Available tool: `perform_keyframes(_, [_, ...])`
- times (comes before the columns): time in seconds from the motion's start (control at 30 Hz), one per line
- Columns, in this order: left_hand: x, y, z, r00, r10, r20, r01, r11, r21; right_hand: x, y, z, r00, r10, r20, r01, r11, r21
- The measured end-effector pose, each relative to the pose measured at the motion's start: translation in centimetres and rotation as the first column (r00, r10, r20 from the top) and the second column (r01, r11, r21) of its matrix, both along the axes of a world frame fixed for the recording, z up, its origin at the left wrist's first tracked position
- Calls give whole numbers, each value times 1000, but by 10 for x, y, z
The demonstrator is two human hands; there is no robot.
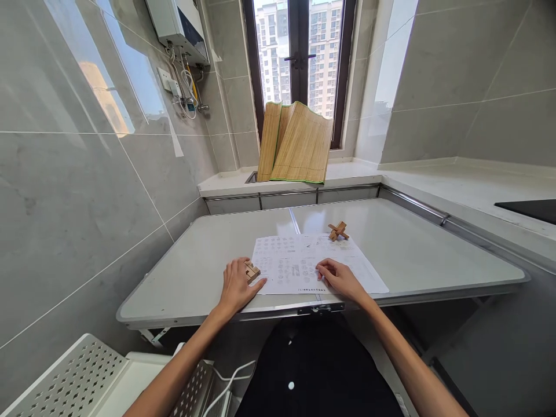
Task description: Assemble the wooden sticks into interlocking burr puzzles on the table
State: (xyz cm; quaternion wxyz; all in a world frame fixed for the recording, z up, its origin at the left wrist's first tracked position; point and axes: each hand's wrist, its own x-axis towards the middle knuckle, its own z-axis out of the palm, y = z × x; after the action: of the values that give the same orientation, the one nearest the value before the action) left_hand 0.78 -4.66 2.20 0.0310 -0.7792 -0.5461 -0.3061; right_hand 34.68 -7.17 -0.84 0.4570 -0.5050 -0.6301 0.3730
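My left hand (237,285) lies at the left edge of a printed sheet (282,284), with thumb and fingers apart around a few notched wooden puzzle pieces (252,272). The hand partly covers these pieces, so how firmly it touches them is unclear. Over the right half of the sheet rests my right hand (341,279), fingers curled in loosely, with nothing visible in them. Rows of small diagrams fill the paper. On its far right corner stands an interlocking wooden burr puzzle (338,231), its bars crossing one another.
The sheet lies on a white folding table (434,249) with a metal rim. Behind it, a bamboo mat (302,145) leans against the window on a white ledge. A white perforated rack (73,376) and a white cable (228,385) are at lower left.
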Motion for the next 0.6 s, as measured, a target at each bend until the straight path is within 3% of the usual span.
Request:
perform_keyframes(0.27, [-9, 0, 7, 997, 82, 3, -81, 990, -117, 1, 0, -1, 999, -12, 32, 13, 1000, -2])
perform_keyframes(0.43, [-11, 3, 6, 998, 42, 38, -35, 987, -159, 0, 0, -1, 1000, -12, 23, 12, 1000, 3])
perform_keyframes(0.6, [-10, 1, 5, 997, -13, 77, 23, 993, -120, 0, 0, -3, 1000, -17, 12, 17, 1000, -6])
